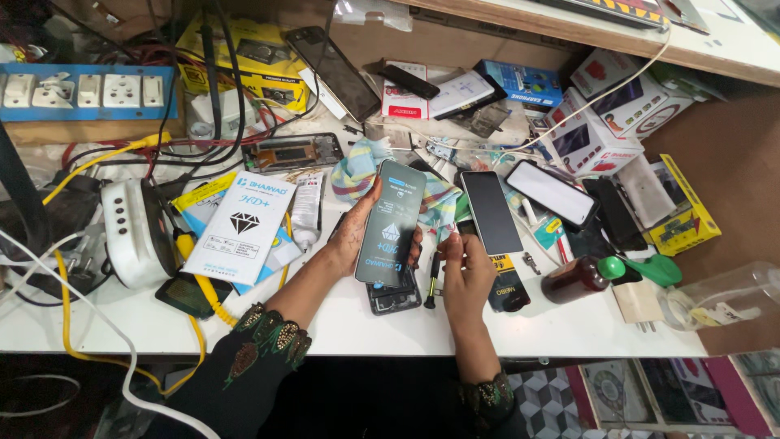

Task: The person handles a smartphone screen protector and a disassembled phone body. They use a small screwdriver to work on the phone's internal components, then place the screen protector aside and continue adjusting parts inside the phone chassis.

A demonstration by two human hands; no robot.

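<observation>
Your left hand (353,236) is clamped on a dark protector sheet (392,221), thumb on its left edge and fingertips showing at its right edge, tilted upright above the white bench (341,321). Your right hand (465,272) sits just beside it, fingers curled by the sheet's lower right corner; you cannot tell from here whether it grips anything. A screwdriver (433,284) lies between the two hands, and an opened phone (394,299) rests right under the sheet. Judge the sheet as thin, light and stiff but easy to crack or smudge, so hold it by the long edges as you do now, never on the face. Count one sheet in hand, one white packet (240,228) well to the left, and three more dark slabs to the right: one black (491,211), one white-rimmed (552,193), one dark further out (616,213). One brown bottle (575,279) stands near them.
</observation>
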